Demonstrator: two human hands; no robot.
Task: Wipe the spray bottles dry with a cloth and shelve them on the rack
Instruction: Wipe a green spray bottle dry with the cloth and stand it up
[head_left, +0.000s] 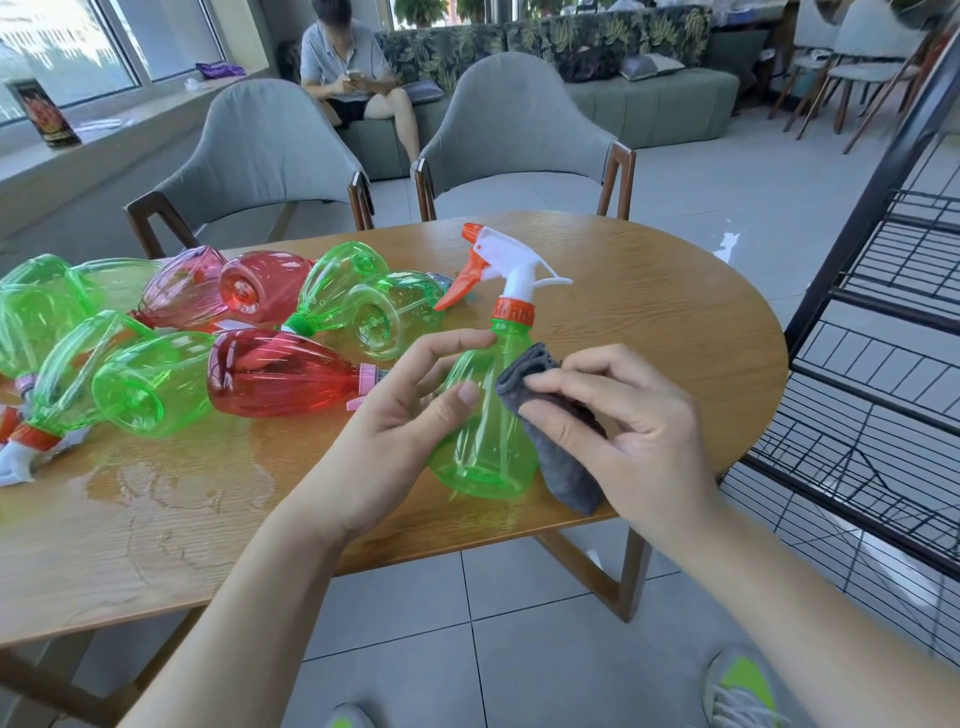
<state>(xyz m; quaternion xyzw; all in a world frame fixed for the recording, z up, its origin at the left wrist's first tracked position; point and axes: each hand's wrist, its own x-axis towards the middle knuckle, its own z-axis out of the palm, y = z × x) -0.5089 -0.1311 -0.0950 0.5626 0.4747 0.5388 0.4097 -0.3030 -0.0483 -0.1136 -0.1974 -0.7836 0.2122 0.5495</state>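
Over the near edge of the table (649, 270), you've got the green spray bottle (485, 415) upright, a bit tilted, with your left hand (400, 410) curled around its side and neck. Your right hand (618, 415) pinches the grey cloth (558, 462) against the bottle's right side. The rack (883, 338) is just to your right, nothing on the shelves you can see.

Stuff that could bite you: the bottle's wet, smooth plastic, so that loose left grip could let it slip. There's a puddle (171, 483) on the table near your left arm, so setting the bottle down there would undo the wiping.

Hard to tell: whether the bottle's bottom rests on the table or hangs just above it. The other bottles (208, 332) lie in a heap, so counting them is a guess, and the rack is cut off at the frame edge.
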